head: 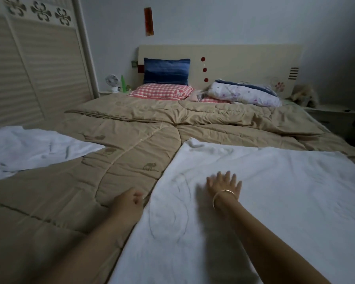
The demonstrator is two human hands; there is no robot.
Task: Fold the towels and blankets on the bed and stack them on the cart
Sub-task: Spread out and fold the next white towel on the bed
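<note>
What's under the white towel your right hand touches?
The tan quilt shows past the left and far edges of the white towel, so it runs beneath. Anything else under it is covered.

arms: bare, sleeveless to frame edge | right hand [224,184]: thin bangle [221,196] at wrist, seemingly gold | left hand [129,199]: unadorned

Bed [244,62]: covered by a tan quilt [131,140].
On quilt: left towel [29,148] and right towel [275,201], spread apart.
Head end: checked pillow [162,91], floral blanket [246,93].
</note>
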